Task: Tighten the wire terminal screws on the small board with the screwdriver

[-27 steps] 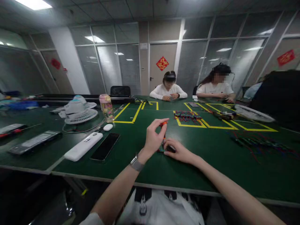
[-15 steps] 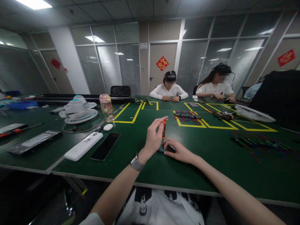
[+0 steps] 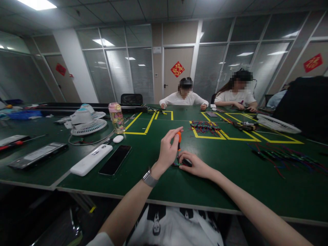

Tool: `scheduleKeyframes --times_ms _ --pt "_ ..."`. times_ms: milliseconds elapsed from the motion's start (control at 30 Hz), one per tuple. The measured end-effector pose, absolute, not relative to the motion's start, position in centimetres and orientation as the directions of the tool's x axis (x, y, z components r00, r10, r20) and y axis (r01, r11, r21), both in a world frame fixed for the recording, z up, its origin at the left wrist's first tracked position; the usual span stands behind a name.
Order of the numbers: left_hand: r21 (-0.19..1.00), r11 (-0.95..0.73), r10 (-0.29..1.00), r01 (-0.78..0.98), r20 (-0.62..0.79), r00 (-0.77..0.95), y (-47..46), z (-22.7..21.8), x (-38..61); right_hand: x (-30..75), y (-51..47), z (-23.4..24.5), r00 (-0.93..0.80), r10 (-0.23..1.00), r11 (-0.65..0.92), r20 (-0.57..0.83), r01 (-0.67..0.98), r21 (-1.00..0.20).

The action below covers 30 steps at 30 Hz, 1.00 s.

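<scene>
My left hand [image 3: 169, 147] is closed around the orange and black handle of a screwdriver [image 3: 179, 138], which stands upright with its shaft pointing down. Below its tip lies a small green circuit board [image 3: 176, 164], mostly covered by my fingers. My right hand [image 3: 193, 164] rests on the table, thumb and fingers pinched at the board beside the shaft. A dark piece [image 3: 188, 162] shows under the right palm; its kind is unclear. Whether the screwdriver tip sits in a screw is too small to see.
On the green table [image 3: 143, 184], a phone [image 3: 115, 160], white power bank [image 3: 91, 160], bottle [image 3: 117, 118] and fan [image 3: 87, 123] are on the left. Wired circuit boards [image 3: 206, 128] lie ahead within yellow tape, more wired boards [image 3: 289, 155] at right. Two people sit opposite.
The screwdriver handle has turned slightly in my left hand, showing more orange. My right hand stays put. The person opposite has spread their hands apart.
</scene>
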<state>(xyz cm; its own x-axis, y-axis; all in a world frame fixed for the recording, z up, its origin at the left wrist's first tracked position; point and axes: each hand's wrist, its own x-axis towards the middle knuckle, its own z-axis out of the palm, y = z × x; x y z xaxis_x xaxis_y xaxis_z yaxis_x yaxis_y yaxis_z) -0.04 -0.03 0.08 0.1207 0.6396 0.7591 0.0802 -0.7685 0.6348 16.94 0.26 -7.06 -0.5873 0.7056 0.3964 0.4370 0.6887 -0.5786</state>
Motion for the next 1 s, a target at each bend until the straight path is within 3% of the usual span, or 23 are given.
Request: scheduleKeyframes --times_ms 233,467,733,1000 --pt "0.592 -0.782 0.609 0.197 0.792 0.038 -0.03 0.05 0.03 17.00 0.44 -7.30 -0.594 0.689 0.707 0.416 0.422 -0.568" --pt "0.637 -0.767 0.641 0.071 0.757 0.130 0.02 0.01 -0.02 16.99 0.37 -7.23 -0.590 0.695 0.701 0.411 0.428 -0.570" --pt "0.593 -0.775 0.613 0.218 0.789 0.033 -0.15 0.08 -0.03 16.97 0.25 -7.11 -0.591 0.699 0.696 0.403 0.430 -0.575" --pt "0.614 -0.779 0.626 0.130 0.772 0.109 -0.11 0.03 -0.10 16.90 0.20 -7.00 -0.586 0.702 0.692 0.404 0.430 -0.579"
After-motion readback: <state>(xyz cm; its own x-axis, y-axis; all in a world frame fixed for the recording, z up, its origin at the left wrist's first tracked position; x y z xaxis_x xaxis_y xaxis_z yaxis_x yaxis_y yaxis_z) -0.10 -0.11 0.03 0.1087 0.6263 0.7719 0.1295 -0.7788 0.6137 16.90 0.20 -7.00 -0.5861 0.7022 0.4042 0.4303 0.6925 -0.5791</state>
